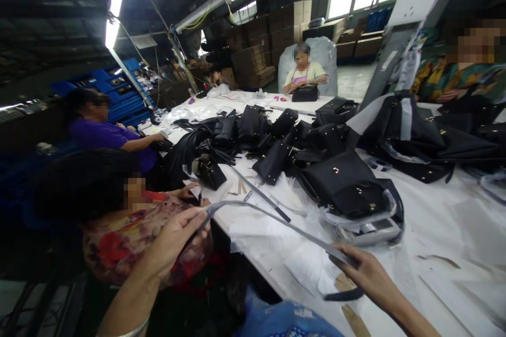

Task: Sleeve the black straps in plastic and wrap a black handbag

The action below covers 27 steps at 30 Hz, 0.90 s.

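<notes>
A long dark strap (272, 216) runs between my two hands, bowed upward over the table's near edge. My left hand (185, 231) grips one end at the left, fingers closed round it. Toward the other end, my right hand (361, 268) pinches the strap between thumb and fingers, and a loose dark end hangs below it. Just beyond the right hand lies a large black handbag (343, 184) with gold fittings and clear plastic wrap about its handles. A second dark strap (261, 195) lies on the white table behind the held one.
Black bags (253, 126) are heaped along the middle of the white table (430, 221). A bundle of black straps (185, 150) lies at the left. Co-workers sit close at the left, at the far end and at the right. A grey post (383, 63) rises at the right.
</notes>
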Available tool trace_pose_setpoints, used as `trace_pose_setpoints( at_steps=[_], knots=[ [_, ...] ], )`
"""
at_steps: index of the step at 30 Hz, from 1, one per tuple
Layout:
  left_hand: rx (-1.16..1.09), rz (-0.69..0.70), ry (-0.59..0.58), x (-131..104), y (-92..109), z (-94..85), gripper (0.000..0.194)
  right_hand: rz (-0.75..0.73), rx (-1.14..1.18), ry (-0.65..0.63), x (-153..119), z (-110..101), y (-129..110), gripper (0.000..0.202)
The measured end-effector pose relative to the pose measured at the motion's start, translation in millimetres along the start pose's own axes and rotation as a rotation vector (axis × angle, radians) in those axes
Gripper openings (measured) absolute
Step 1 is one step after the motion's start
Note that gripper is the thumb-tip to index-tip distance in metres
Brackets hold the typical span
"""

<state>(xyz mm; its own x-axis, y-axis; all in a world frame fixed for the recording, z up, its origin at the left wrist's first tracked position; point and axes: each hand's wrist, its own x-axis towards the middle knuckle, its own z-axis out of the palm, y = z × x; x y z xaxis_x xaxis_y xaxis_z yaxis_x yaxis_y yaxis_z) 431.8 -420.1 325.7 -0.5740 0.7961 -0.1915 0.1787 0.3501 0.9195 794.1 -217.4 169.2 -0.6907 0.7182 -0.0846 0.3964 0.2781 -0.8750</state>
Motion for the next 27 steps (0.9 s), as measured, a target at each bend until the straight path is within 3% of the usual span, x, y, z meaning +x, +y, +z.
trace_pose_setpoints(
  at_steps=[3,7,10,13,16,19,22,25,27],
  knots=[
    [0.293,0.223,0.181,68,-24,-24.0,0.021,0.108,-0.048,-0.006,-8,-19,12,0.048],
    [0.582,0.422,0.194,160,-50,-32.6,0.025,0.142,-0.07,0.017,10,-15,3,0.045],
    [0.761,0.49,0.172,229,-54,-28.7,0.03,0.117,-0.116,0.071,54,16,-15,0.04],
    [0.924,0.454,0.147,299,-55,-22.7,0.031,0.033,-0.137,0.093,115,61,-26,0.039],
    [0.978,0.386,0.12,364,-65,-15.8,0.029,-0.031,-0.154,0.026,176,104,-24,0.038],
    [1.01,0.335,0.102,415,-87,-4.4,0.034,0.001,-0.255,0.006,213,134,-10,0.052],
    [1.026,0.273,0.033,449,-117,11.7,0.031,0.073,-0.291,-0.042,213,149,7,0.054],
    [1.044,0.176,-0.042,476,-147,23.9,0.031,0.133,-0.195,-0.087,186,154,18,0.038],
    [1.06,0.116,-0.051,496,-165,26.1,0.031,0.214,-0.167,-0.033,165,153,20,0.026]
  ],
)
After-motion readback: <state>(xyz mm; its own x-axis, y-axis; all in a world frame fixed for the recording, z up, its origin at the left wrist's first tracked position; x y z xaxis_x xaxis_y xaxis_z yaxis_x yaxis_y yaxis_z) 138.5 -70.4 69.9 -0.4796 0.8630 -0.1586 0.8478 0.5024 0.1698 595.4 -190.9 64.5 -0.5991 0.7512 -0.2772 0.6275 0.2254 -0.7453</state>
